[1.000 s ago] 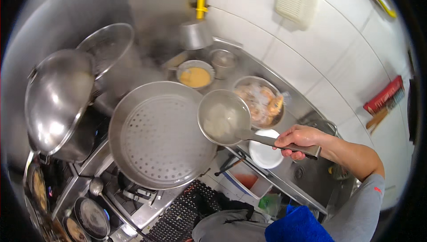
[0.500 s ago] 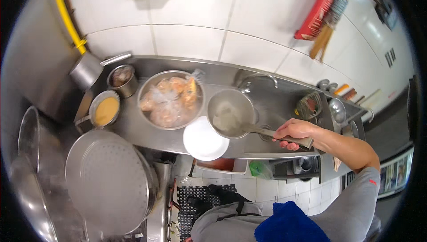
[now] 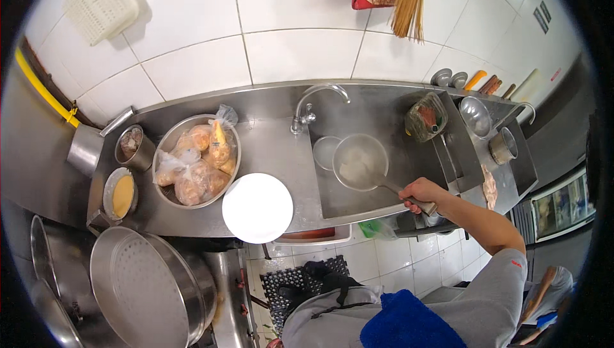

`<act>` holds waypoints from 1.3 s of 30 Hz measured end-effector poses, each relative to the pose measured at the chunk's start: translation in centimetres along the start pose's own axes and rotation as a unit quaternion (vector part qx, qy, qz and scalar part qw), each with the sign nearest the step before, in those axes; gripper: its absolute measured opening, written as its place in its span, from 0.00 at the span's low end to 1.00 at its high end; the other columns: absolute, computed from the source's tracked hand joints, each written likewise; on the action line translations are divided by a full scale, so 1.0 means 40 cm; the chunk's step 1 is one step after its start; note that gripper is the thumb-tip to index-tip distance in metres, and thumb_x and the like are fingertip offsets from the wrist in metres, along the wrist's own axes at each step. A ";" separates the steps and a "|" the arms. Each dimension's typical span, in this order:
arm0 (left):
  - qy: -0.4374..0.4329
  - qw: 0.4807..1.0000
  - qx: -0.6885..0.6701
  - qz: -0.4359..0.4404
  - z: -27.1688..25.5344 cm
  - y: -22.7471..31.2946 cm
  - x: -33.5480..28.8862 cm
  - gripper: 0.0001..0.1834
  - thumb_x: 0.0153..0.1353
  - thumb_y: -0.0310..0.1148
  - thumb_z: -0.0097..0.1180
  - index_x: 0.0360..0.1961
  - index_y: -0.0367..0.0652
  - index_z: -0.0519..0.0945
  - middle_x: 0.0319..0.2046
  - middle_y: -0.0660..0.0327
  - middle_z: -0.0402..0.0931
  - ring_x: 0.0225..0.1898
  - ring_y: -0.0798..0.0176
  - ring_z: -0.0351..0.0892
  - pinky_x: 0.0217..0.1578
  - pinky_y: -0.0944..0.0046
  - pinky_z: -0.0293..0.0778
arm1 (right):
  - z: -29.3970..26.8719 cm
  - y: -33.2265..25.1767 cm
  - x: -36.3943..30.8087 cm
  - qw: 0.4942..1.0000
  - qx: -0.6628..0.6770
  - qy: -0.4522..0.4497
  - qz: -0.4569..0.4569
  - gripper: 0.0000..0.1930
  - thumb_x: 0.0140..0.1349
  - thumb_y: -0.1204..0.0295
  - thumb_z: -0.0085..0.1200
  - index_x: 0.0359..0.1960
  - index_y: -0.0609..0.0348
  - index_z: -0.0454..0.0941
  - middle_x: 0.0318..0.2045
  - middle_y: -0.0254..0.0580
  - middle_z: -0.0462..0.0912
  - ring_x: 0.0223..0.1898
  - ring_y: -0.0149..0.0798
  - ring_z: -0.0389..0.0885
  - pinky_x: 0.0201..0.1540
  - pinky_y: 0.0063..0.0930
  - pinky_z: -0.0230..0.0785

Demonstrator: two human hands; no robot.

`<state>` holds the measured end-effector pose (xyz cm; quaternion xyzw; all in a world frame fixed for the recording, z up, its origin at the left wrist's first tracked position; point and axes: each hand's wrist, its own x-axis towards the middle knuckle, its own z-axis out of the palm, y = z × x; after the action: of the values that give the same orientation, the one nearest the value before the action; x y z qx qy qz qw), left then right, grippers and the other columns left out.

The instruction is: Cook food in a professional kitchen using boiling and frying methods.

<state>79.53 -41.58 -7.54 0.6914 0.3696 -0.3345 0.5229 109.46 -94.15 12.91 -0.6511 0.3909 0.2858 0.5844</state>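
Over the rectangular steel sink [image 3: 409,166], right hand [image 3: 419,196] grasps round grey metal ladle [image 3: 360,161], probably so drips land there. Left hand [image 3: 275,343] barely visible; can't tell its state.

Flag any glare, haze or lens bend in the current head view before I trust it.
Head view, centre: the plate is washed out to nearly flat white; the inside of the ladle looks hazy, its contents unclear, though the right hand gripping it reads fairly sharp. Head view, toward the rim: the long edges of the counter bow, and the corners go black.
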 end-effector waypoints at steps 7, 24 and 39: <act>0.016 0.999 0.039 0.013 0.062 0.023 -0.054 0.16 0.62 0.29 0.47 0.51 0.37 0.72 0.33 0.54 0.79 0.30 0.60 0.75 0.26 0.62 0.69 | -0.037 0.094 0.094 0.999 -0.013 0.000 -0.031 0.08 0.59 0.75 0.53 0.25 0.66 0.71 0.15 0.41 0.72 0.11 0.32 0.68 0.11 0.27 0.59; -0.104 0.952 -0.287 0.002 0.074 -0.309 0.134 0.19 0.60 0.33 0.52 0.51 0.36 0.74 0.42 0.48 0.75 0.33 0.56 0.77 0.32 0.59 0.74 | -0.011 0.184 0.121 0.991 -0.062 -0.031 -0.114 0.11 0.59 0.73 0.53 0.22 0.65 0.72 0.13 0.38 0.71 0.11 0.31 0.70 0.11 0.28 0.60; -0.170 0.852 -0.496 -0.014 0.103 -0.326 0.117 0.18 0.58 0.26 0.54 0.50 0.36 0.74 0.41 0.49 0.78 0.36 0.59 0.78 0.38 0.63 0.75 | -0.005 0.204 0.132 0.969 -0.130 0.006 -0.212 0.08 0.62 0.75 0.50 0.26 0.65 0.72 0.13 0.34 0.71 0.11 0.27 0.68 0.14 0.25 0.61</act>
<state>70.34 -42.46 -18.66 0.2676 0.4012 -0.2264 0.8462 105.36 -95.37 4.19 -0.7912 0.2070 0.1992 0.5398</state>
